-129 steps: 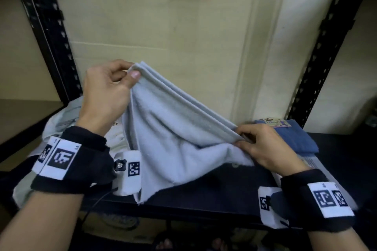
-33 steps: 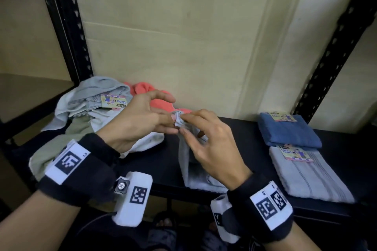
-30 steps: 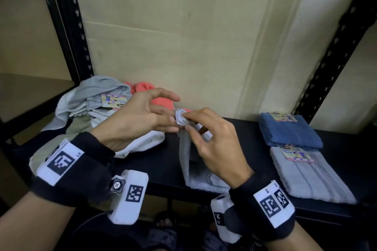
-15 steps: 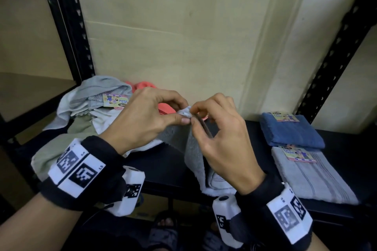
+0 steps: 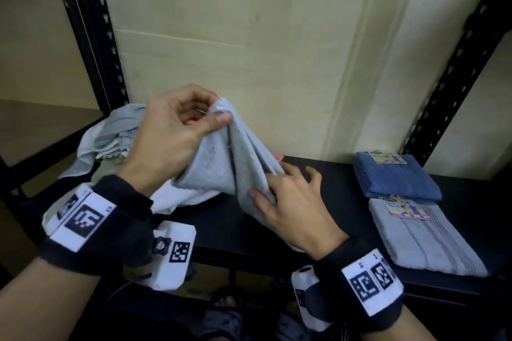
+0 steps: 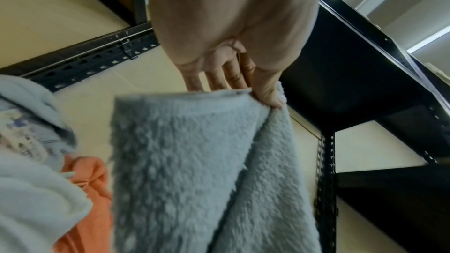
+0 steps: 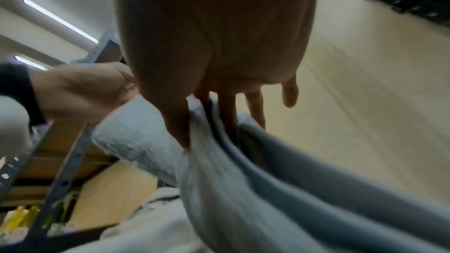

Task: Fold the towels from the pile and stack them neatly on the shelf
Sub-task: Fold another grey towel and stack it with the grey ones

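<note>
- The left hand (image 5: 169, 135) pinches the top corner of a pale grey towel (image 5: 221, 169) between thumb and curled fingers, holding it up above the shelf (image 5: 327, 174).
- The left wrist view shows the same grip: thumb on the front of the hem, fingers behind.
- The right hand (image 5: 293, 210), at 5 o'clock from the left one, pinches the towel's lower folds between thumb and forefinger; its other fingers are spread loosely.
- The towel hangs in bunched vertical folds between the two hands, its lower end hidden behind the right hand.
- The pile (image 5: 110, 141) of loose towels lies at 9 o'clock on the shelf, with an orange one (image 6: 85, 199) in it.
- At 3 o'clock lie two folded towels, touching: a blue one (image 5: 396, 180) at the back and a striped grey one (image 5: 424, 243) nearer the front edge, each with a paper label.
</note>
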